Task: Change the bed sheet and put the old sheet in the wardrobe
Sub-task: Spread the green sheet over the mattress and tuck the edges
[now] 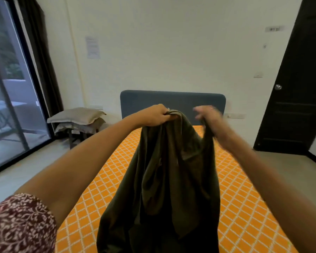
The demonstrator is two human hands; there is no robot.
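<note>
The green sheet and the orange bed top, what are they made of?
The sheet looks like thin, soft woven cloth, matte: it hangs in deep limp folds from both hands, left and right. The mattress seems covered in quilted fabric: white stitched lines cross the orange in diamonds. Its filling can't be seen. The headboard looks padded with dull blue-grey cloth.

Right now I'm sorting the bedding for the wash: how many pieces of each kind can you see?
Dark green sheet, held up by left hand and right hand: 1
Beige pillows on the stool: 2
Orange patterned mattress: 1
Total: 4
</note>
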